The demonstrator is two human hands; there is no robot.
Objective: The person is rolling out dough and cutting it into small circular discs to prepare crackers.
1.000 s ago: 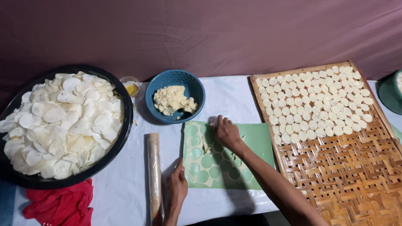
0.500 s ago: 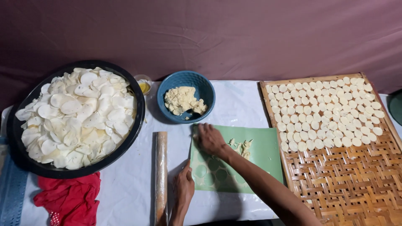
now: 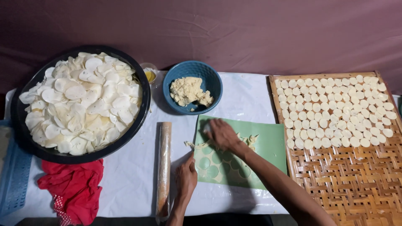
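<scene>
A white cloth covers my table, and its near edge is cut off at the bottom. On the left sits a big black tray heaped with thin white chips. On the right a woven bamboo tray holds rows of small dough rounds, and its corner runs out of sight. The green mat lies in the middle with cut dough circles on it. My right hand is curled over dough scraps, fingers blurry, so I cannot tell how tight. My left hand lies flat on the mat's edge, holding nothing, beside the wrapped rolling pin. A blue bowl holds crumbly dough.
</scene>
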